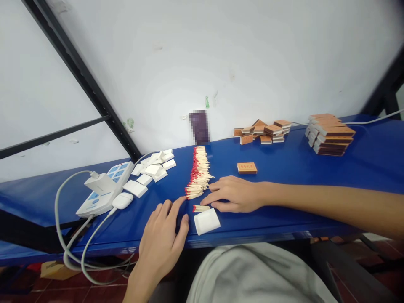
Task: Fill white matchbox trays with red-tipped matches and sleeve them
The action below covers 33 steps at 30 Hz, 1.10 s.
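Observation:
A long row of red-headed matches (200, 170) lies on the blue table (284, 202), heads to the left. My left hand (164, 233) is open, its index fingertip at the red heads of the row's near end. From the other side my right hand (235, 193) reaches in with fingers apart, its fingertips by the plain ends of the matches. A small separate bunch of matches (200, 208) lies between the hands, close to my right fingers. Just below it is a white matchbox tray (207, 221), slightly turned. One orange matchbox (247, 168) lies beyond my right forearm.
Loose white trays (153, 169) lie at the left beside a power strip (107, 189) with a plugged-in adapter and white cables (58, 210). Orange matchboxes (263, 131) are heaped by the wall, with a taller stack (331, 134) farther right. A pixelated dark object (200, 127) stands behind the matches.

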Available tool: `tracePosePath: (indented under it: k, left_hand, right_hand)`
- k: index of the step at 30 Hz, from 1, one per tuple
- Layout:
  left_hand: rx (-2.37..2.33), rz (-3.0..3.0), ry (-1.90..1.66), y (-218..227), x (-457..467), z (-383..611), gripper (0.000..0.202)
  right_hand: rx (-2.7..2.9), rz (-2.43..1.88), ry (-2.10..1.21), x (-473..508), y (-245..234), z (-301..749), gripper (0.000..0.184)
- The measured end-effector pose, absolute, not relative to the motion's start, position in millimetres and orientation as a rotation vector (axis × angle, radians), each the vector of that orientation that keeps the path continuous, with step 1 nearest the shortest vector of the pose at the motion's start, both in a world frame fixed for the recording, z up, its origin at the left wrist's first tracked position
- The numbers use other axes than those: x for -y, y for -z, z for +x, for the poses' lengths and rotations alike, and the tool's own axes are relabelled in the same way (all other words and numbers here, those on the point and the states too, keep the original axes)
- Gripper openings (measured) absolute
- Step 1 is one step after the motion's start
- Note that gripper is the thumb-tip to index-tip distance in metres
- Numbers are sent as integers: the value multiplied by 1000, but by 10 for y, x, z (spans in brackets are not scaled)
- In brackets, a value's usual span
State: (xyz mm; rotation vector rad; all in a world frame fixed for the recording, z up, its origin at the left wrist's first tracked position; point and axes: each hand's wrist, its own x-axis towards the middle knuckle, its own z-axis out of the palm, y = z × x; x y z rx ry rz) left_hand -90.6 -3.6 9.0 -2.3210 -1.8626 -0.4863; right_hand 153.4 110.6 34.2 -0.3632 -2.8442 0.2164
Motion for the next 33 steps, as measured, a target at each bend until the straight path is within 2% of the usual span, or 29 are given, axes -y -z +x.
tracePosePath:
  k: [10,25,33]
  left_hand:
    - [1838,-2343,483,-127,45,-887,39]
    - [1722,-2459,565,-117,56,-908,38]
    - [1847,-2328,560,-85,43,-878,41]
  right_hand:
    - [2775,-446,-349,-1098,-316,1535,40]
    - [2703,-247,-396,-1121,-305,1543,24]
    - [2771,-457,-311,-1101,-332,1544,42]
